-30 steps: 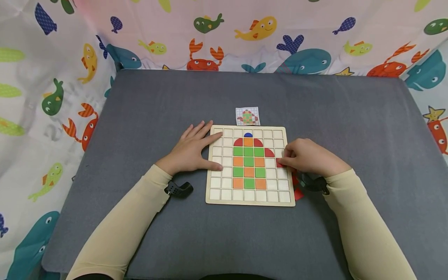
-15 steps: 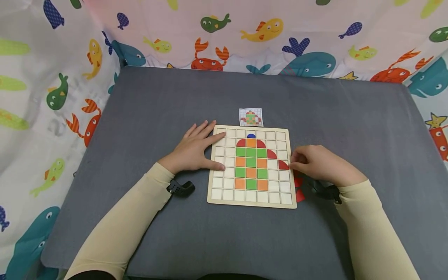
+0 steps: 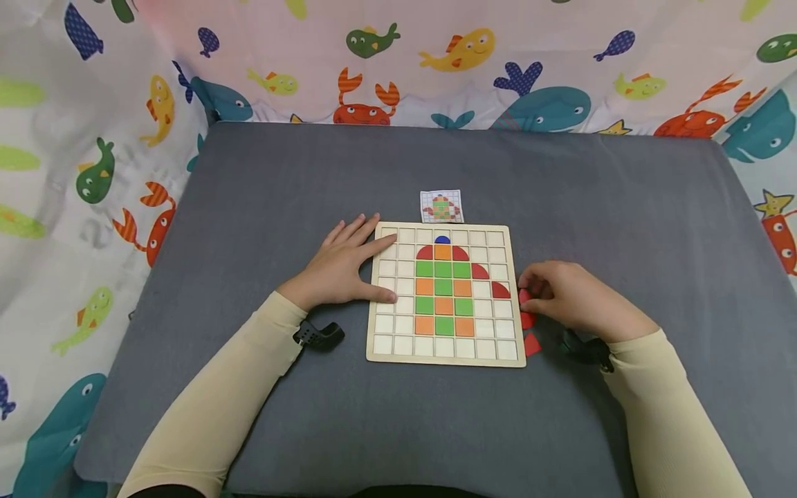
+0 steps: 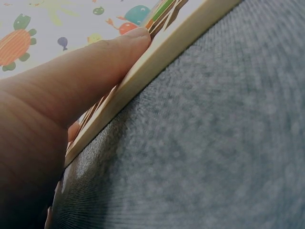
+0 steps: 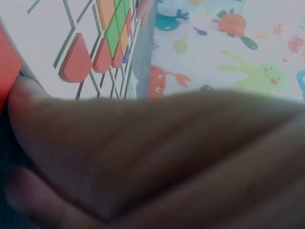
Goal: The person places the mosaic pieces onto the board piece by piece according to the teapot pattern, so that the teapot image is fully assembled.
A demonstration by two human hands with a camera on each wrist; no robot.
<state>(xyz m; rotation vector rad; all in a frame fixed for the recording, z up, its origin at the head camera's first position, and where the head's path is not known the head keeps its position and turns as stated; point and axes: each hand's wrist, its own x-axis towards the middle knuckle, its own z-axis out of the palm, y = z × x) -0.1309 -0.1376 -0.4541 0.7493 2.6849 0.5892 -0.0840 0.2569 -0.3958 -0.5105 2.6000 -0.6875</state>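
Note:
A wooden grid board [image 3: 445, 351] lies on the table, bearing green and orange squares, red quarter-round tiles and one blue half-round tile [image 3: 442, 240]. My left hand [image 3: 339, 266] rests with spread fingers along its left side, thumb and index finger over the rim; the left wrist view has the thumb [image 4: 109, 57] on the edge. Just off the board's right edge, my right hand [image 3: 569, 297] pinches a red tile [image 3: 525, 297] between thumb and bent index finger. In the right wrist view, the thumb tip meets a red tile [image 5: 7, 67]; the other fingertips are largely hidden.
More red tiles [image 3: 532, 344] lie by the board's lower right edge, partly under the right hand. A small printed pattern card [image 3: 441, 206] sits behind the board. The grey table [image 3: 299, 415] reaches back to a sea-animal curtain [image 3: 299, 41].
The right hand has let go of the red quarter-round tile in the board's right columns and moved right, off the board, to the loose red tiles. The left hand keeps its place.

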